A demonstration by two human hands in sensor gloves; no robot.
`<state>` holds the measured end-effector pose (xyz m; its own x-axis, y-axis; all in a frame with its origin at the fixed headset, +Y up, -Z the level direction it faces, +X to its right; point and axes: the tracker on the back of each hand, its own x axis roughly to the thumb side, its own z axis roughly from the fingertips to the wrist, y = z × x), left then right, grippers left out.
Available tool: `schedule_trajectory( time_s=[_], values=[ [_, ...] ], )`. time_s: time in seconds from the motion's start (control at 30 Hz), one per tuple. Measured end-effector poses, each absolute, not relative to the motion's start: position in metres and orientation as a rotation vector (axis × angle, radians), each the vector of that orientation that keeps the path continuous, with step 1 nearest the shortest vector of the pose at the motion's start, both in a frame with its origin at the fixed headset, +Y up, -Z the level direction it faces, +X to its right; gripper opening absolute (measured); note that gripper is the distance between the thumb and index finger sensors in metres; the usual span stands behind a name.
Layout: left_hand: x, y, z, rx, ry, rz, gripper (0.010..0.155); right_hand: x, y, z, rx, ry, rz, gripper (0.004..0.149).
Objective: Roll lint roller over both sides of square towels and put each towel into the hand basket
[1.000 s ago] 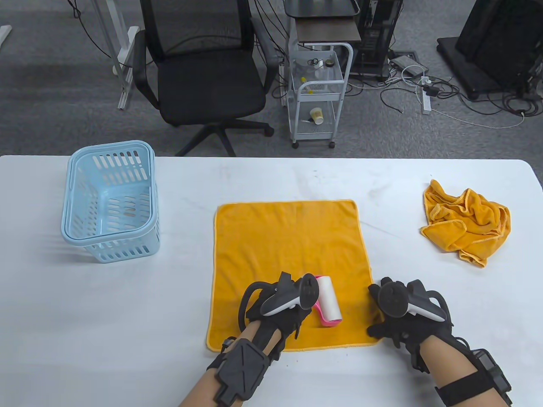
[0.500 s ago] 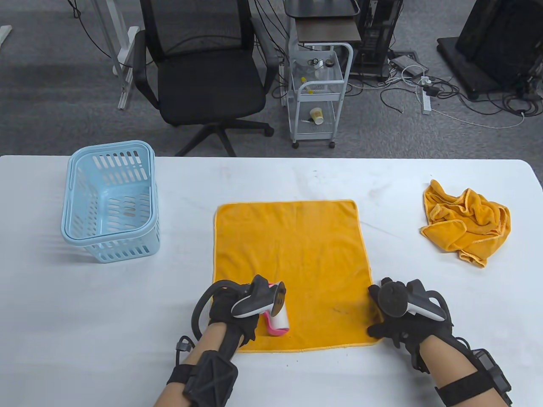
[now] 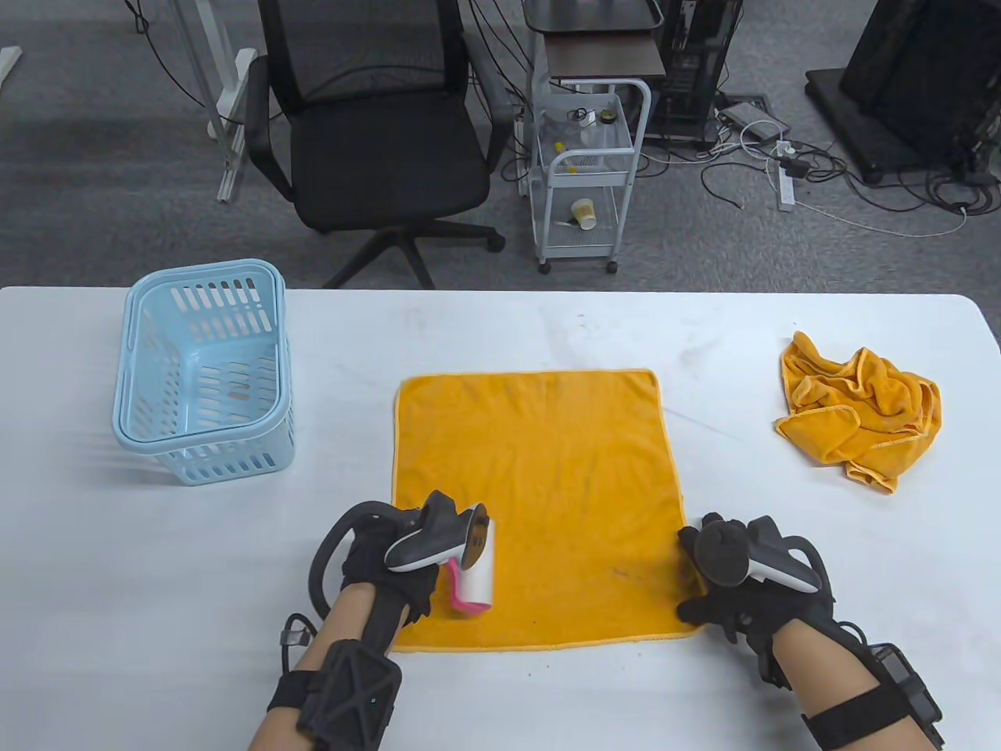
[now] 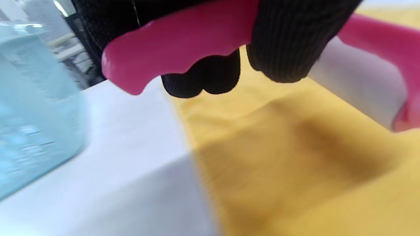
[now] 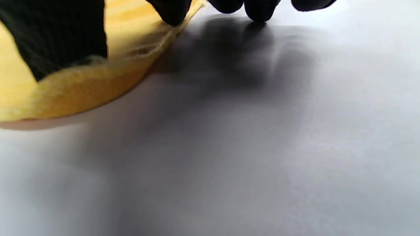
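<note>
1. Left hand [image 3: 391, 559] is gripping the pink handle of the lint roller [image 3: 473, 575], at the lower left of the spread towel [image 3: 539, 501]; right hand [image 3: 743, 583] is pressing the towel's lower-right corner with spread fingers, grasping nothing.
2. Towel is looking soft, light and likely to bunch, so pinning a corner is helping; pinching a hem should lift it.
3. Roller is looking light and rigid.
4. Counter [image 3: 547, 704] is offering open room leftward to the basket [image 3: 203, 375] at middle left; the crumpled towel [image 3: 860, 415] is lying well apart, at right.
</note>
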<state>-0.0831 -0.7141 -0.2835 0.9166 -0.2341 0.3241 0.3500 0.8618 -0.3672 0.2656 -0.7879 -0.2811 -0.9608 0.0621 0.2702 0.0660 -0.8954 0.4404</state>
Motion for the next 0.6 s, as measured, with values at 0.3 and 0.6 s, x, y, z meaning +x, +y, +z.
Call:
schedule_trajectory(
  time_s=[0.3, 0.6],
  values=[
    [0.001, -0.748, -0.317, -0.361, -0.436, -0.097, 0.058, 0.266, -0.789, -0.28, -0.439, -0.723, -3.03, 0.098],
    [-0.047, -0.75, -0.336, -0.381, -0.27, -0.426, 0.05, 0.266, -0.789, -0.28, -0.437, -0.723, -3.028, 0.098]
  ],
)
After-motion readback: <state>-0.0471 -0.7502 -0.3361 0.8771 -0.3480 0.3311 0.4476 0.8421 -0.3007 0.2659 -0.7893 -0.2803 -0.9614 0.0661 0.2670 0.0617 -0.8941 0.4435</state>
